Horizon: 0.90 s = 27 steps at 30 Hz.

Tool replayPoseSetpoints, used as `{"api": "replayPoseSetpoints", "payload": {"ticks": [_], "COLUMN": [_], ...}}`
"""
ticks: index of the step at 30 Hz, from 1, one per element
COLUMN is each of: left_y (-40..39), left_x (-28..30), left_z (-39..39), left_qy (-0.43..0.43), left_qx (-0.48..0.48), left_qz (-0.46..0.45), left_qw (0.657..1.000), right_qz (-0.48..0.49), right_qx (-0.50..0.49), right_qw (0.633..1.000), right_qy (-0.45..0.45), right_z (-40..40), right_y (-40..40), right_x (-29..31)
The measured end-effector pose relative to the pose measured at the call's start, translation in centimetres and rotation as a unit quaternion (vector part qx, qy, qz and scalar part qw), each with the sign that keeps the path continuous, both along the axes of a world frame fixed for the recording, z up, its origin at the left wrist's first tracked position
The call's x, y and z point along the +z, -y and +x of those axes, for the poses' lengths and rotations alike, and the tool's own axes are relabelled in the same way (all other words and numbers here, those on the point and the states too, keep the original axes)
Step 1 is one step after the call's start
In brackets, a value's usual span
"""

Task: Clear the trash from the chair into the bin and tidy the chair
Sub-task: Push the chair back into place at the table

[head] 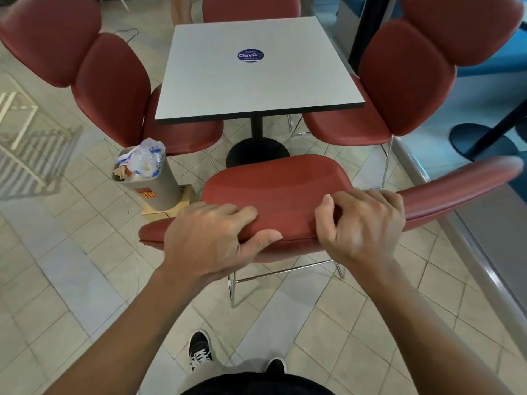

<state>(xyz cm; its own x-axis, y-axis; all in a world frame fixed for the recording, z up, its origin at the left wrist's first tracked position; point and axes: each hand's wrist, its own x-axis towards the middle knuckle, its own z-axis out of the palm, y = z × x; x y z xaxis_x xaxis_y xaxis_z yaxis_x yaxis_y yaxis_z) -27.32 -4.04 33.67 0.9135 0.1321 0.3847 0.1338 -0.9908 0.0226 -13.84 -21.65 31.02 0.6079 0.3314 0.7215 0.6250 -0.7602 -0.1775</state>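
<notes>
Hidden: left hand (208, 240) fingertips behind chair (279, 192) back
Grips: both curled on chair top, right hand (362, 223) too
Around: full bin (154, 181) left of chair; worktop (256, 72) beyond

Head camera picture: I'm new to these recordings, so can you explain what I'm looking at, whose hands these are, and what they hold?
There is no machine here. A person wears a camera on their head, so you look down along their own arms. The left hand and the right hand both grip the top edge of a red chair's backrest; its seat shows no trash. Ahead stands a white table bearing only a round sticker. To the left, on the floor, a grey bin is stuffed with plastic bags and paper.
</notes>
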Motion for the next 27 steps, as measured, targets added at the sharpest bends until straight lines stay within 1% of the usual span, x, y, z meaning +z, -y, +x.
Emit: {"api": "replayPoseSetpoints", "payload": {"ticks": [3, 5, 9, 11, 15, 19, 23, 27], "left_y": [-1.2, -1.6, 1.2, 2.8, 1.9, 1.2, -0.4, -1.7], "left_x": [0.2, 0.6, 0.1, -0.3, -0.2, -0.6, -0.7, -0.7], "left_z": [0.5, 0.6, 0.7, 1.5, 3.0, 3.2, 3.7, 4.3], "left_qy": [0.0, 0.001, 0.04, 0.049, 0.064, 0.079, 0.102, 0.115], "left_qx": [0.002, 0.016, 0.119, 0.144, 0.144, 0.116, 0.1, 0.106], "left_qz": [-0.005, -0.018, -0.038, -0.044, -0.01, 0.015, 0.023, 0.03], "left_qw": [1.0, 1.0, 0.991, 0.987, 0.987, 0.99, 0.989, 0.987], "right_qz": [0.006, 0.002, -0.044, -0.054, -0.056, -0.027, -0.007, 0.01], "right_qx": [-0.008, -0.008, 0.03, 0.053, 0.05, 0.025, 0.024, 0.02], "right_qw": [1.0, 1.0, 0.996, 0.993, 0.995, 0.998, 0.999, 0.999], "right_qy": [0.0, -0.016, -0.067, -0.092, -0.06, -0.044, -0.036, -0.027], "right_z": [0.1, 0.1, 0.0, 0.6, 1.8, 2.0, 2.4, 2.8], "right_y": [-1.4, -1.9, -0.8, 0.1, -0.2, -1.0, -1.9, -3.3], "right_x": [0.1, 0.3, 0.5, 1.0, 1.0, 0.6, 0.5, 0.3]}}
